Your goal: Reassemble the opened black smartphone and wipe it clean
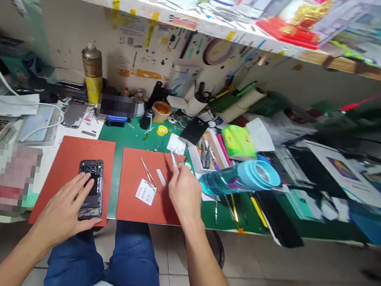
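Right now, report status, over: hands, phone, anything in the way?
Left hand spread on opened phone, partly covering it. Right hand gripping slim tool. Phone on left red mat; tweezers and card on right mat.

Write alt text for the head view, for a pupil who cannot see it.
The left hand lies on an opened phone on a reddish mat. The right hand holds a thin silvery tool over a second reddish mat bearing tweezers and a printed card.
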### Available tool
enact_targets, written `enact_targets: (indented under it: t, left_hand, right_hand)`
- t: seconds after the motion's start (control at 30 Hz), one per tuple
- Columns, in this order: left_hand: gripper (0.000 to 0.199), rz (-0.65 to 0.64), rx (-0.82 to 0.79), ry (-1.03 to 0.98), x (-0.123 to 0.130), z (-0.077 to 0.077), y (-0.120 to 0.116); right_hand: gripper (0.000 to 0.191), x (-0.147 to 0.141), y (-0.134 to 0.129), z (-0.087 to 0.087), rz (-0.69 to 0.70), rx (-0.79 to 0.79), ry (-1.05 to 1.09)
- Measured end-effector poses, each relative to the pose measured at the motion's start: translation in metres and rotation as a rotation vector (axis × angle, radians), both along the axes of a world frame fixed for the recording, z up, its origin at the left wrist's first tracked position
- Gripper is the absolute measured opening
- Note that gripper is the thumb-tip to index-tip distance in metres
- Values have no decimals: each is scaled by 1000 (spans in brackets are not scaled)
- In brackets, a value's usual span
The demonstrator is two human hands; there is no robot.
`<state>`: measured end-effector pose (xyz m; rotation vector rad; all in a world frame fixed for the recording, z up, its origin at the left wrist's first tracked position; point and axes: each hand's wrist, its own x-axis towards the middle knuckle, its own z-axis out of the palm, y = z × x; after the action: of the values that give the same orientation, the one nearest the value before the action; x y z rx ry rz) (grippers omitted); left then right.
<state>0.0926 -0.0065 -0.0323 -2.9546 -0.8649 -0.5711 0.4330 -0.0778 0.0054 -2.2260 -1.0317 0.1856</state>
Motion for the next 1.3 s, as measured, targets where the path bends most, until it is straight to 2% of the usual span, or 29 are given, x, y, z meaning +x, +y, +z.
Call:
enact_targets:
  t: [0.1,0.2,0.27,0.3,0.43,0.5,0.6,0.7,0.77,1.0,1.3]
  left_hand:
    - [94,25,-24,12,0,2,-4]
    - [93,40,-28,15,0,3,-7]
    - [92,39,-28,21,0,3,-9]
    - [92,37,-27,25,1,4,-9]
    - [91,50,-21,18,4,6,-8]
    - [85,53,-27,-2,5,6,-5]
    - [79,40,-41,-40,4,3,0]
    - [73,36,-57,-73,3,-2,4]
    - [69,33,-77,-88,2,-4,5]
    - [59,19,-105,-145,5,-2,7]
    - [54,36,-103,-134,6,2,7]
  right_hand:
    - [36,-7,-12,16,67,134,139]
    - [36,-21,-4,33,65,431,517]
    - [37,-33,14,40,55,612,774]
    - [38,-39,25,41,60,654,859]
    - [43,-61,75,29,68,643,1056]
    - [49,-70,91,15,48,629,1032]
    - [56,-82,101,-5,39,595,798]
    - [45,-91,101,-19,81,499,539]
    - [39,-93,99,-24,87,465,452]
    - [36,-94,103,-31,67,475,407]
    - [36,-95,104,-29,65,474,413]
